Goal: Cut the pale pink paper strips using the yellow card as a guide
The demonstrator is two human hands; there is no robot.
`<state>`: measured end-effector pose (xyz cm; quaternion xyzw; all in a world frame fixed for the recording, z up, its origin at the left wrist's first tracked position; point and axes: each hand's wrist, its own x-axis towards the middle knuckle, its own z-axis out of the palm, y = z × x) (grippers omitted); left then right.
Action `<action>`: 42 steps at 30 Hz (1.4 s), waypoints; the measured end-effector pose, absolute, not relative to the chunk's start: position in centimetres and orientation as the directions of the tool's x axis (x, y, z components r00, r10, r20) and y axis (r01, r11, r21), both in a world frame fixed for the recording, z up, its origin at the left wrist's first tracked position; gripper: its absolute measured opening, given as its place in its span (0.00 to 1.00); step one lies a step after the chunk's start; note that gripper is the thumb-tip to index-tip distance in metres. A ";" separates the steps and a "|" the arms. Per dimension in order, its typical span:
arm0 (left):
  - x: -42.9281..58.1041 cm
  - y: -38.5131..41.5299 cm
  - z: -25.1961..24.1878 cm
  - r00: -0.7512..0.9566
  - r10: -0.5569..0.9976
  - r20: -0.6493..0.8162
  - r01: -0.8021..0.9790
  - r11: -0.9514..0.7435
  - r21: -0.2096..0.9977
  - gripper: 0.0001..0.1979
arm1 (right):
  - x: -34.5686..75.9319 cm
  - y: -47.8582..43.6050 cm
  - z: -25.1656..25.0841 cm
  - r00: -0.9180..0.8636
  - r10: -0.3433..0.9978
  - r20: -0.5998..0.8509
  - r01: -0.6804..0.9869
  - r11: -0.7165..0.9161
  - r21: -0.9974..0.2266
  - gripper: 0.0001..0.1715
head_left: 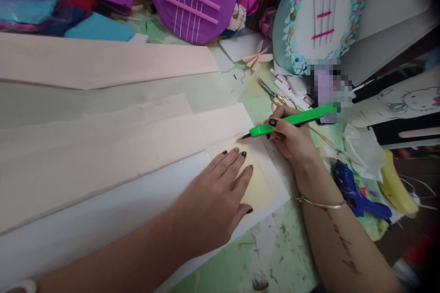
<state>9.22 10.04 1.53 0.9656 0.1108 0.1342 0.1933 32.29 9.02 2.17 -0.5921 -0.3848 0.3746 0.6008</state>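
My left hand [220, 201] lies flat with its fingers spread on a pale yellow sheet [259, 183], which rests on a larger white sheet [165, 187]. In my right hand [288, 139] is a bright green pen-like tool [292, 120], gripped between thumb and fingers. Its dark tip points left and meets the upper edge of the yellow sheet, just above my left fingertips. A long pale pink strip [137, 151] runs along the upper side of the white sheet and ends near the tip.
Gold-handled scissors [275, 94] lie beyond my right hand. A blue glue gun [357, 192] and a banana [395, 183] sit at the right. Behind stand a purple guitar-like craft [194, 4] and a light blue one [319, 13]. Folded pink paper [103, 62] lies back left.
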 end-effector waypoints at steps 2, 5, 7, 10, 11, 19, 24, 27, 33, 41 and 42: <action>9.2 10.0 1.6 0.941 0.262 0.214 0.160 -0.903 0.400 0.25 | 32.2 9.0 2.3 0.424 0.906 0.011 -0.003 0.013 -1.000 0.15; 9.3 10.1 1.5 0.945 0.252 0.210 0.156 -0.908 0.390 0.26 | 32.1 9.0 2.3 0.413 0.911 0.004 -0.024 0.015 -1.000 0.15; 9.3 10.1 1.5 0.940 0.257 0.226 0.158 -0.912 0.380 0.25 | 32.0 8.9 2.2 0.408 0.913 0.007 -0.037 0.025 -0.999 0.15; 9.3 10.1 1.4 0.934 0.257 0.248 0.154 -0.916 0.370 0.25 | 31.9 8.9 2.1 0.392 0.920 0.007 -0.060 0.033 -0.998 0.15; 9.3 10.1 1.4 0.933 0.258 0.250 0.154 -0.917 0.369 0.25 | 31.8 8.8 2.1 0.380 0.925 0.004 -0.062 0.030 -0.998 0.15; 9.3 10.1 1.3 0.937 0.268 0.224 0.167 -0.908 0.385 0.26 | 31.4 8.8 2.3 0.340 0.940 0.011 0.002 0.011 -1.000 0.16; 9.4 10.1 1.4 0.937 0.266 0.225 0.164 -0.907 0.387 0.25 | 31.6 8.7 2.0 0.320 0.947 0.000 0.016 -0.006 -1.000 0.14; 9.4 10.1 1.5 0.936 0.269 0.228 0.166 -0.907 0.387 0.26 | 31.8 8.7 1.8 0.309 0.951 0.005 0.030 -0.004 -1.000 0.13; 9.2 10.0 1.5 0.933 0.267 0.241 0.163 -0.912 0.377 0.25 | 31.8 8.8 2.0 0.312 0.949 0.042 0.100 0.011 -0.995 0.10; 9.4 10.0 1.2 0.935 0.275 0.223 0.175 -0.907 0.383 0.26 | 31.9 8.8 2.0 0.352 0.936 0.023 0.078 -0.004 -0.997 0.11; 9.4 10.0 1.2 0.936 0.274 0.223 0.174 -0.907 0.382 0.26 | 31.9 8.8 2.0 0.354 0.935 0.024 0.081 -0.005 -0.997 0.11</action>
